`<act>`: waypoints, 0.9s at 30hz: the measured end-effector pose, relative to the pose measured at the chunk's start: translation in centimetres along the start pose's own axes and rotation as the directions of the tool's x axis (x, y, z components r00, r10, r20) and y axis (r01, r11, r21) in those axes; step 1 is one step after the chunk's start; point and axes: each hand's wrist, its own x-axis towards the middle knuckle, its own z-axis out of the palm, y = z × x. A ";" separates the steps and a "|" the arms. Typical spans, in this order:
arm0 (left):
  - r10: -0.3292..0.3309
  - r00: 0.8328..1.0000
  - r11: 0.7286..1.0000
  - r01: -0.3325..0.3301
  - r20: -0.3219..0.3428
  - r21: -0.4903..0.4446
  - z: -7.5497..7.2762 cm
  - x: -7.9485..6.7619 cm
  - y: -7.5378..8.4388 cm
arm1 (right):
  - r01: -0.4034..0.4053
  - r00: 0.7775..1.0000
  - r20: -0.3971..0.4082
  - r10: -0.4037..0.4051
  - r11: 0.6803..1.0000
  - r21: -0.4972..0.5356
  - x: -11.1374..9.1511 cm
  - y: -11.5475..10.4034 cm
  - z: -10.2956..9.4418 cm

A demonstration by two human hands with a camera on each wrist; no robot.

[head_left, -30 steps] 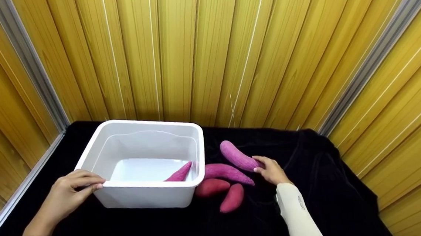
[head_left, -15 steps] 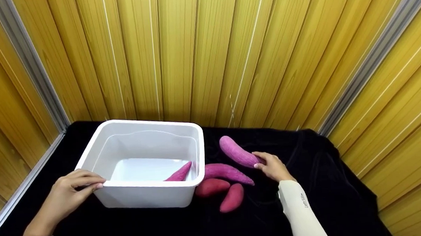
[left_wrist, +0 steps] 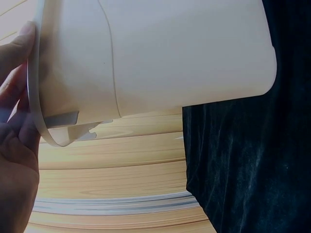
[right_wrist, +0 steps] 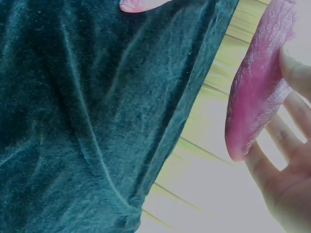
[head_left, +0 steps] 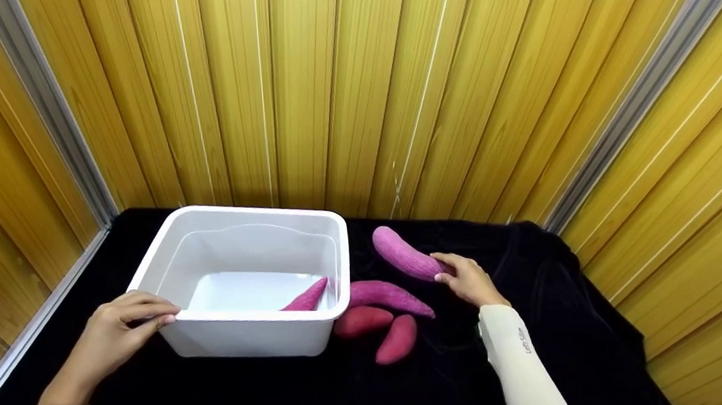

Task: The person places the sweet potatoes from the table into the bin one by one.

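With thumb and fingers my left hand (head_left: 108, 334) pinches the near-left rim of a white plastic tub (head_left: 250, 337); the left wrist view shows the tub's outer wall (left_wrist: 194, 53) beside the hand. My right hand (head_left: 470, 280) grips one end of a long purple sweet potato (head_left: 399, 250), held above the cloth right of the tub. In the right wrist view, thumb and fingers lie around this sweet potato (right_wrist: 257, 87). Inside the tub lies another sweet potato (head_left: 308, 295), partly hidden by the near wall.
Right of the tub, a long purple sweet potato (head_left: 390, 296) and two shorter red ones (head_left: 364, 321) (head_left: 397, 340) lie on the black cloth (head_left: 286, 398). Yellow wood-patterned walls (head_left: 302, 92) stand behind and at both sides.
My right hand has raised the purple sweet potato slightly, away from the one lying below it. The left hand stays on the tub's rim.
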 end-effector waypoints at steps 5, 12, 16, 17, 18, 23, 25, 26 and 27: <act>0.011 1.000 1.000 -0.011 -0.001 -0.008 0.0 0.0 0.0 | 0.024 1.000 -0.009 -0.024 1.000 -0.009 0.0 -0.3 -0.3; 0.002 1.000 1.000 -0.002 0.000 -0.003 0.1 0.2 0.1 | 0.036 0.999 -0.010 -0.036 0.999 -0.013 0.1 -1.0 -1.1; -0.002 1.000 1.000 0.002 0.003 0.002 0.1 0.2 0.1 | 0.055 0.998 -0.020 -0.055 0.998 -0.008 0.2 -1.2 -1.4; 0.000 1.000 1.000 0.000 0.003 0.001 0.1 0.2 0.1 | 0.062 0.998 -0.022 -0.062 0.998 -0.006 0.2 -1.2 -1.4; 0.001 1.000 1.000 -0.001 0.002 0.002 0.1 0.2 0.0 | 0.061 0.998 -0.022 -0.061 0.998 -0.001 0.2 -1.3 -1.5; 0.006 1.000 1.000 -0.006 -0.002 -0.006 0.1 0.2 0.0 | 0.086 0.996 -0.030 -0.086 0.996 0.003 0.2 -1.6 -1.7; 0.008 1.000 1.000 -0.008 -0.005 -0.009 0.1 0.2 -0.1 | 0.099 0.994 -0.036 -0.099 0.995 0.005 0.3 -1.7 -1.8; 0.011 1.000 1.000 -0.011 -0.006 -0.010 0.2 0.2 -0.1 | 0.108 0.993 -0.039 -0.107 0.994 0.007 0.3 -1.7 -1.8; 0.014 1.000 1.000 -0.014 -0.007 -0.011 0.2 0.2 -0.1 | 0.114 0.993 -0.041 -0.113 0.993 0.007 0.3 -1.8 -1.9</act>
